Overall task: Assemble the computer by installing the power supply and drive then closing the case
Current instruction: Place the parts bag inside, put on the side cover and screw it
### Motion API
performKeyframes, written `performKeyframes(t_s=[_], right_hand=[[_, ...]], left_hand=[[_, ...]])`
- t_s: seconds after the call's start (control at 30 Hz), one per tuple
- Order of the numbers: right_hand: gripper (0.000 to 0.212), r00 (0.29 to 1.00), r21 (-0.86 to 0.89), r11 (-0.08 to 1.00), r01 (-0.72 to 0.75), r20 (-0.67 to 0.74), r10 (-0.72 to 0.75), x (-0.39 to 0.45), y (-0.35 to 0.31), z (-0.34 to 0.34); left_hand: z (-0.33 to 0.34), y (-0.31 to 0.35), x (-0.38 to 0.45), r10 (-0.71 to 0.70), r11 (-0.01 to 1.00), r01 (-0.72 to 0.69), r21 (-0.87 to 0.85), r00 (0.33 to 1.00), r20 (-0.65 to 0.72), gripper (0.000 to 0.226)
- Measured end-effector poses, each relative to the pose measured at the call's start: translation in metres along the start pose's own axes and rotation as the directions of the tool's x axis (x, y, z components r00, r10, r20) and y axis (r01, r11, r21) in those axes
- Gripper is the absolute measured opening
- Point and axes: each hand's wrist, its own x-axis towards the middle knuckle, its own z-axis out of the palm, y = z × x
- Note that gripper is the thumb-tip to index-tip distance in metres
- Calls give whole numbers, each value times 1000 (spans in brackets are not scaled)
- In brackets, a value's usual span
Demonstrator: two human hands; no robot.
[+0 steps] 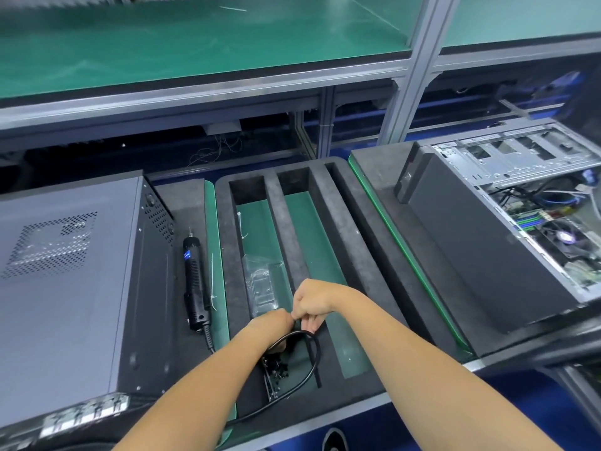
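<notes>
My left hand (274,323) and my right hand (312,304) meet, fingers curled, over the near end of a black foam tray (357,255). Both pinch the top of a looped black cable (313,356) that hangs below them. What else sits between the fingertips is hidden. A heap of small black screws and a metal bracket (274,374) lies in the slot under my hands. A closed grey computer case (65,271) lies at the left. An open case (533,219) with motherboard, fan and wires showing lies at the right.
An electric screwdriver (195,281) lies between the closed case and the tray, with white zip ties (213,288) beside it. A clear plastic bag (261,288) lies in the tray's left slot. A green shelf (195,43) and an aluminium post (413,70) stand behind.
</notes>
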Motion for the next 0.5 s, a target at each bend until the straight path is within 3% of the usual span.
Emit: performKeyframes(t_s=[0.13,0.27,0.4,0.5], right_hand=[[29,1000,16,1000,-12,2,12,0,0,-2],[28,1000,19,1000,-15,-19,15,2,-4,-4],[24,995,12,1000,22,-93,-21,2,-9,-7],[9,986,19,1000,-1,-169,5,4,-9,-4]], left_hand=[[-1,-2,-3,10,999,-12,-35,997,-71,27],[-8,-5,-9,67,997,-65,34,994,-82,12],[-10,-7,-7,70,990,-64,129,996,-46,18],[-4,-5,-4,30,986,-30,164,1000,-1,22]])
